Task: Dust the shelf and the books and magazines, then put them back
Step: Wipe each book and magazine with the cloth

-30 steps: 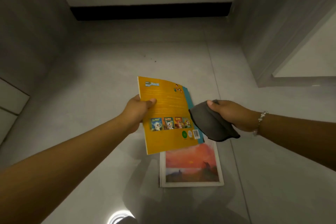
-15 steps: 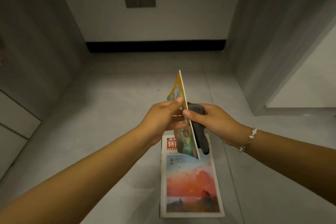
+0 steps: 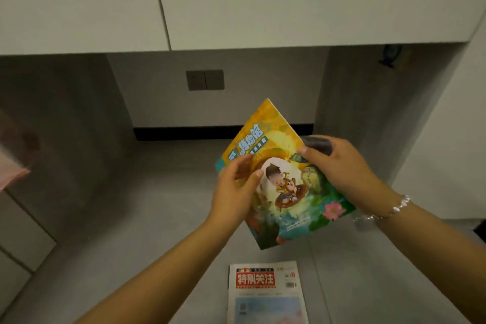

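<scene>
I hold a colourful children's book point(image 3: 286, 192) in the air, its cartoon front cover facing me, tilted like a diamond. My left hand point(image 3: 234, 192) grips its left edge with the thumb on the cover. My right hand point(image 3: 339, 166) grips the book's right edge and also pinches a dark grey cloth point(image 3: 317, 143) bunched behind that edge. Below, a magazine point(image 3: 265, 294) with a red masthead lies flat on the grey floor.
White cabinet doors point(image 3: 236, 0) hang above a recess with a grey switch plate point(image 3: 205, 80) on the back wall and a black skirting point(image 3: 184, 133). A grey panel point(image 3: 368, 102) rises on the right. Something pinkish and blurred point(image 3: 10, 168) shows at the left edge.
The book has been flipped from its orange back cover, through edge-on, to its front cover. My right hand now grips its edge with the cloth behind. The view has tilted upward.
</scene>
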